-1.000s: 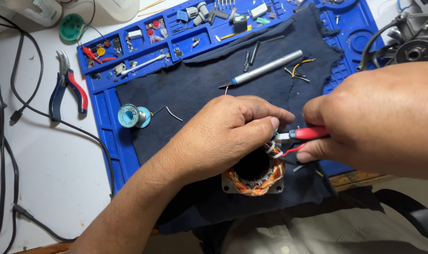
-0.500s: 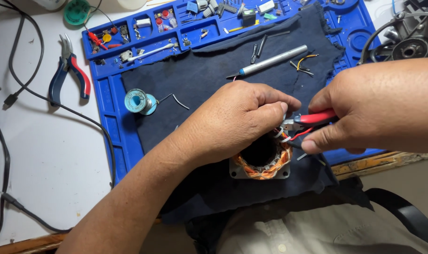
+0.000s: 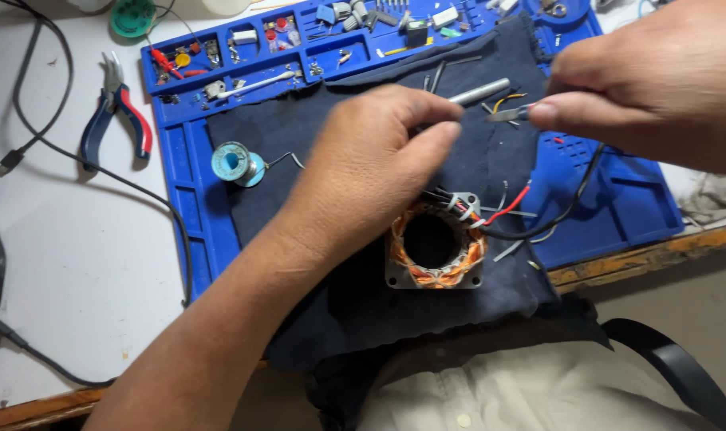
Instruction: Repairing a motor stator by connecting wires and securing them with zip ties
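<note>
Head view, left hand (image 3: 379,164) arched over stator (image 3: 435,243), right hand (image 3: 658,88) perhaps pinching wire.

From my feed the scene is brightly and evenly lit, soft light from above, no hard glare. The white tabletop (image 3: 68,263) reads close to overexposed at the left. My right hand (image 3: 658,88) is smeared with motion blur, its edges soft, and the small metal tool (image 3: 508,114) pinched in its grip is hard to make out. My left hand (image 3: 371,168) is sharper and throws a faint, diffuse shadow onto the dark cloth (image 3: 355,295) just below it. The stator (image 3: 435,243) beneath that hand is crisp. Small parts in the far trays look slightly soft.
</note>
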